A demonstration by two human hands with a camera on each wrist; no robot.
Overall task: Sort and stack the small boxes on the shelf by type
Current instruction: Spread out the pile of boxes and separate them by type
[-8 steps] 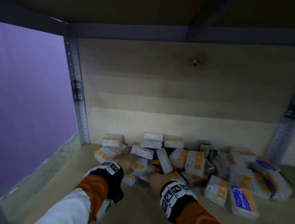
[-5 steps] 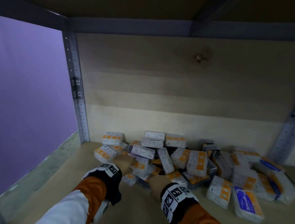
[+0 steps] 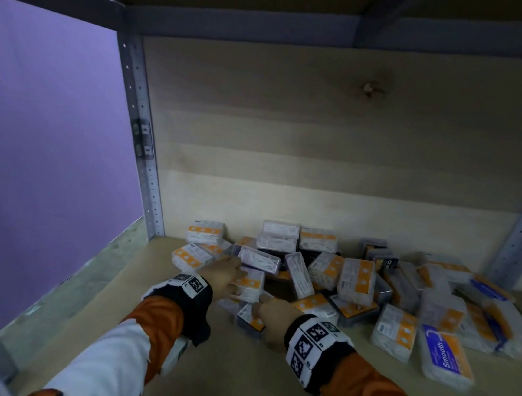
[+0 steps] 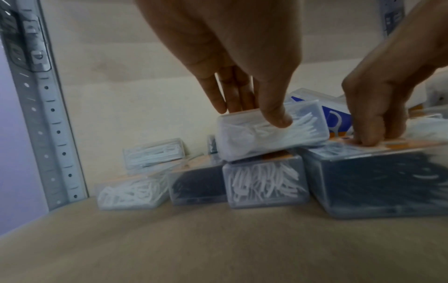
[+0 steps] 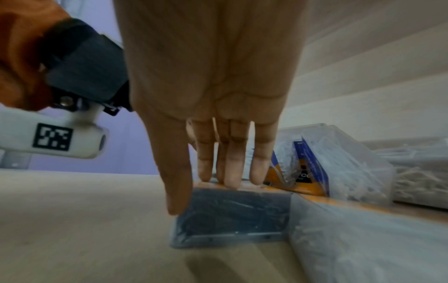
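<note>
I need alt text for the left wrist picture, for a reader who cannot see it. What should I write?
A left hand pinches a clear box of white picks that lies tilted on other small boxes on a wooden shelf. Beside it, the right hand touches the top of a dark-filled box.

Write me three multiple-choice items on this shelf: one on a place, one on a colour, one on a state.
1. The clear box of white picks under the left hand lies: A on bare shelf board; B atop other boxes; C against the metal post.
2. The box under the right hand holds contents that are: A dark; B white; C red.
3. The left hand: A hangs free; B pinches the white-pick box; C is a fist.
Key: B, boxes show beneath it; A, dark through its clear wall; B, thumb on its face, fingers behind its edge.
</note>
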